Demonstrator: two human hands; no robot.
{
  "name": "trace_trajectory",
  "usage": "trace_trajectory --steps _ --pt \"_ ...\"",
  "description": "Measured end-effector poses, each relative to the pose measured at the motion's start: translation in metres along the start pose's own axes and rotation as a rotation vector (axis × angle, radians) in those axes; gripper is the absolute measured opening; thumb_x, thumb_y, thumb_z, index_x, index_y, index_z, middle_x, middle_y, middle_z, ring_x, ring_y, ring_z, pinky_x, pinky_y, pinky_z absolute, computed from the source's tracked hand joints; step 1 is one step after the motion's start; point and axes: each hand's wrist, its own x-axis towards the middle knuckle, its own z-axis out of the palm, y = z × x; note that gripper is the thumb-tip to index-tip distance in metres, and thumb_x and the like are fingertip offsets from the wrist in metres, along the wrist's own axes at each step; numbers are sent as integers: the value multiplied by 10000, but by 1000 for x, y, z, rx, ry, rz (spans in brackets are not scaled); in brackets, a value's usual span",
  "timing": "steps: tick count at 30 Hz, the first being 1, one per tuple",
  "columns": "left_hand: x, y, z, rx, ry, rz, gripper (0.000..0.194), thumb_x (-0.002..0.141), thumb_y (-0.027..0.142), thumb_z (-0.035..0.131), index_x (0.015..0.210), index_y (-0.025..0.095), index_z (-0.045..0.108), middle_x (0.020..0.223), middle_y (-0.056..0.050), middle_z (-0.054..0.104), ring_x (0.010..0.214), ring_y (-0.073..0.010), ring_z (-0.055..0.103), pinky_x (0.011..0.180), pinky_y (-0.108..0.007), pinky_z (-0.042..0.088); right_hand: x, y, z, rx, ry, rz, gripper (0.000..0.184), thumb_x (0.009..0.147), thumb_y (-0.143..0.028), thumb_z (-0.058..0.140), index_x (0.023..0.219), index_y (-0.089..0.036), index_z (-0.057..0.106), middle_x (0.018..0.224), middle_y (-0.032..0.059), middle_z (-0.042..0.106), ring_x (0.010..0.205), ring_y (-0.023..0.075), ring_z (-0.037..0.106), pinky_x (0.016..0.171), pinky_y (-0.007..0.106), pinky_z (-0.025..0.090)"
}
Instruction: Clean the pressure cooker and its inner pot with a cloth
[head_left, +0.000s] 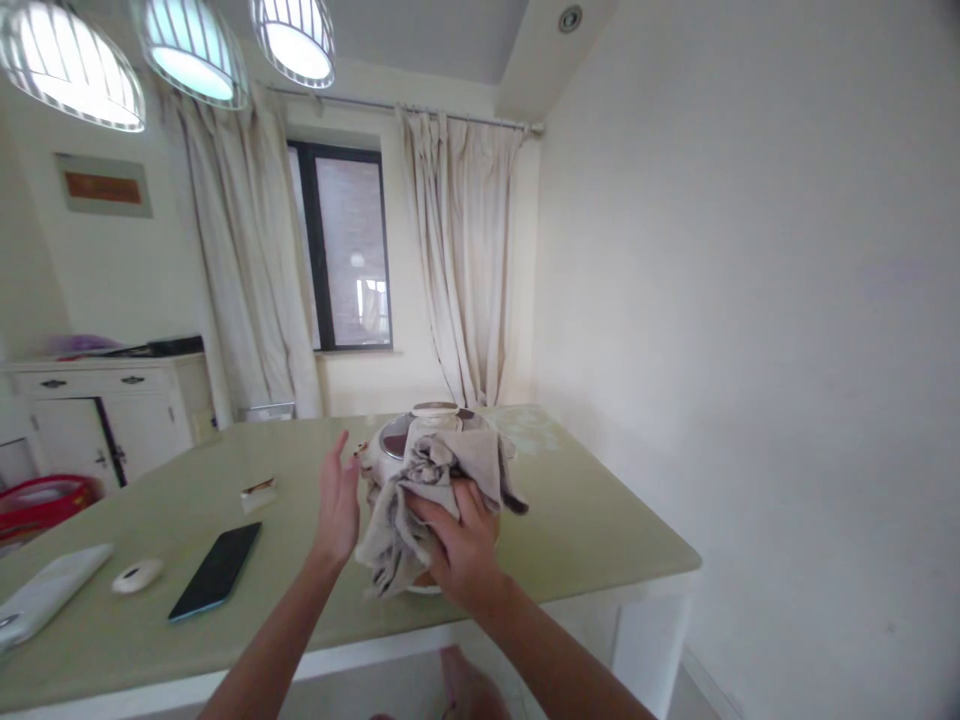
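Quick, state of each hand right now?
Left hand: open, beside the white appliance; contact unclear.
Right hand: holding a grey cloth against the appliance.

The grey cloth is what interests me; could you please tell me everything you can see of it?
The grey cloth looks like soft fabric, slightly beige, with a darker right corner. It is crumpled, its lower left part hanging in loose folds. It drapes over the near side of a rounded appliance on the green table, held there by the right hand.

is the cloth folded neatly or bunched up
Bunched up: the cloth shows crumpled creases and uneven, drooping edges at the right hand.
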Motion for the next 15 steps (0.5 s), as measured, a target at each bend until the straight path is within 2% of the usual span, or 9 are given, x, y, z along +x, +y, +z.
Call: trace_trajectory --steps 2,3,4,6,8,9,12,13,15 --pt "-34 5 -1 -107 87 148 748 977 659 456 1621 287 378 1710 -84 400 1584 -357 357 1334 -560 273 35 -22 -6 241 -14 53 472 939 -244 633 1401 -323 684 1312 86 646 1250 297 610 1108 452 501" --pt "-48 8 0 -151 21 183 812 951 701 467 1661 348 291 1741 -49 351 1587 -363 355 1312 -569 334 53 -31 -10 395 -45 101 468 960 -292 657 1428 -311 653 1375 72 641 1286 282 608 1133 429 493" --pt "-59 12 0 -146 -24 202 875 914 737 496 1675 375 258 1742 -38 350 1586 -380 354 1287 -585 381 72 -37 -14 545 -121 118 464 994 -342 645 1457 -318 622 1391 53 652 1280 264 624 1114 405 513" --pt "-62 26 -2 8 -73 129 891 891 645 646 1663 359 307 1643 -66 503 1556 -394 402 1267 -617 404 108 -39 -24 762 -375 104 438 1052 -424 585 1483 -348 599 1370 23 690 1270 244 651 1078 384 543" --pt "-41 47 -11 62 57 96 742 894 564 696 1553 278 508 1493 -97 639 1471 -401 510 1280 -634 364 142 -23 -33 828 -530 69 517 1027 -465 637 1528 -369 554 1357 14 703 1259 234 664 1067 382 548" --pt "-23 58 -17 74 150 103 653 899 543 702 1469 244 594 1459 -99 662 1433 -391 549 1284 -620 358 156 -10 -35 824 -526 85 575 1014 -473 657 1561 -376 508 1366 18 697 1244 226 671 1045 378 559" --pt "37 81 -30 194 424 160 513 889 541 707 1268 194 708 1378 -99 710 1343 -387 611 1244 -613 398 187 44 -26 595 -249 256 461 1064 -477 550 1507 -350 546 1268 38 725 1132 196 693 923 344 584" --pt "54 82 -31 230 400 175 502 892 563 687 1224 188 726 1323 -102 737 1291 -387 644 1204 -608 442 192 62 -18 462 -165 306 403 1072 -453 538 1447 -319 595 1225 42 736 1112 192 689 942 346 564" --pt "81 72 -22 308 46 149 521 888 645 626 1097 190 767 1144 -105 801 1125 -388 725 1060 -573 558 193 95 1 279 -184 365 346 1059 -434 575 1351 -262 649 1195 56 744 1084 197 683 974 357 525"
